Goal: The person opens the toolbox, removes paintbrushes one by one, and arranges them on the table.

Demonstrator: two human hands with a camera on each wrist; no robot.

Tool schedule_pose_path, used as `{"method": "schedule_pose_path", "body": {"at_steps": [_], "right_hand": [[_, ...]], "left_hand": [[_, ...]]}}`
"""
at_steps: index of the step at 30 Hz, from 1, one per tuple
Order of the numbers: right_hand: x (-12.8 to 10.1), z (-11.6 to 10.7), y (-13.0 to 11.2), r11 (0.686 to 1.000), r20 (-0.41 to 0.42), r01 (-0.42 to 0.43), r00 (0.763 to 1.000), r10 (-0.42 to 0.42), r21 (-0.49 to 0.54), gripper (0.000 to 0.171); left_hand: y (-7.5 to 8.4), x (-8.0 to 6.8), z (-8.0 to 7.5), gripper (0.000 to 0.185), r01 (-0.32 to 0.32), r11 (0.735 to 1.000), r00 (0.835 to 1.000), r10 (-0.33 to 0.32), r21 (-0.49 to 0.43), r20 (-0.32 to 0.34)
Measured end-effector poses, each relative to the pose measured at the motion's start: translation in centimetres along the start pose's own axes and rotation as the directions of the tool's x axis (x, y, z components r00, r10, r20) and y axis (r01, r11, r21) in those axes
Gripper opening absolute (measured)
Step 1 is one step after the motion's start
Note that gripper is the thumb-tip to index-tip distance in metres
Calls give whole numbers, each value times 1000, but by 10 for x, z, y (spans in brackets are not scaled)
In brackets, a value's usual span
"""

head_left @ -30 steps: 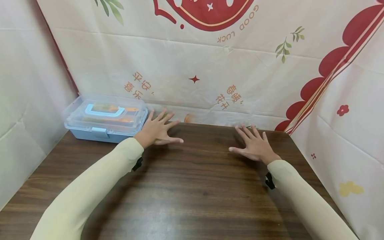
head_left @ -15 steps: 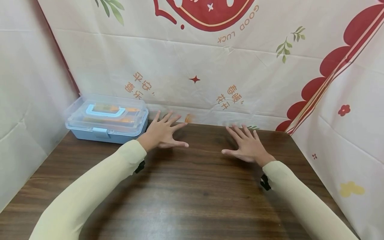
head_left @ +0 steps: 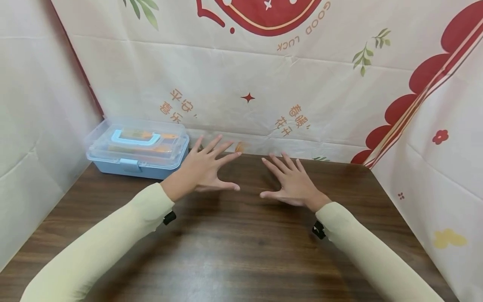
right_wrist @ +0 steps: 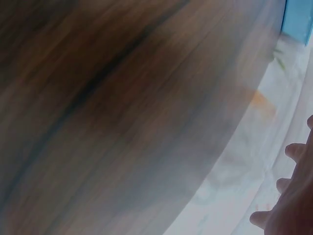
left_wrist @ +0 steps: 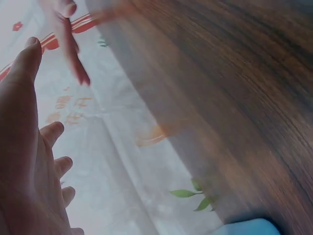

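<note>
Both hands, left hand (head_left: 205, 170) and right hand (head_left: 292, 184), hover spread wide, holding nothing, above the dark wooden table (head_left: 234, 247). Left hand sits near the clear-lidded blue plastic box (head_left: 137, 147).

Both arms are extended forward, each covered to the wrist by a pale yellow sleeve (head_left: 113, 235). The left hand (head_left: 205, 170) is held palm down with fingers straight and spread, the thumb pointed toward the right hand (head_left: 290, 184). The right hand is likewise held flat, fingers straight and splayed, thumb directed inward. The two thumbs are set near each other without contact. Nothing is gripped by either hand. A dark strap (head_left: 318, 230) is seen under the right wrist, and another under the left wrist.
</note>
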State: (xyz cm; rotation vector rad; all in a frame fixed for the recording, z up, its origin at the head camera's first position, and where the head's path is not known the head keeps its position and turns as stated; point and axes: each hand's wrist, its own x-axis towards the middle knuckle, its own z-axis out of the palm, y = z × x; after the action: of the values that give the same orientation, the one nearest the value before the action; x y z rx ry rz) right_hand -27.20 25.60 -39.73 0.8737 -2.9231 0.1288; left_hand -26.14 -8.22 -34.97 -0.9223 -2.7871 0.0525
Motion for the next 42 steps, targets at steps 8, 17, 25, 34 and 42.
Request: {"method": "schedule_pose_path", "body": {"at_steps": [8,17,25,34,42], "right_hand": [[11,-1,-19,996,-57,40,998,-35,82,115],[28,0,-44,951,-172,81,985,-30,300,122],[54,-1,-78,829,-245,148,969,-14,539,112],[88,7,-114,722,-203,84,976,79,687,107],[117,18,-141,630,-168,42,976,141,775,97]], "left_hand": [[-22,-30,-18,104,88,988,993,-97,-129,-69],[-79,-83,-36,99,257,907,927,-329,-334,-182],[-123,-122,-33,98,298,800,805,-504,-520,-314],[-169,-155,-16,88,365,682,675,-663,-634,-324],[-191,-179,-3,84,467,458,562,-814,-756,-147]]}}
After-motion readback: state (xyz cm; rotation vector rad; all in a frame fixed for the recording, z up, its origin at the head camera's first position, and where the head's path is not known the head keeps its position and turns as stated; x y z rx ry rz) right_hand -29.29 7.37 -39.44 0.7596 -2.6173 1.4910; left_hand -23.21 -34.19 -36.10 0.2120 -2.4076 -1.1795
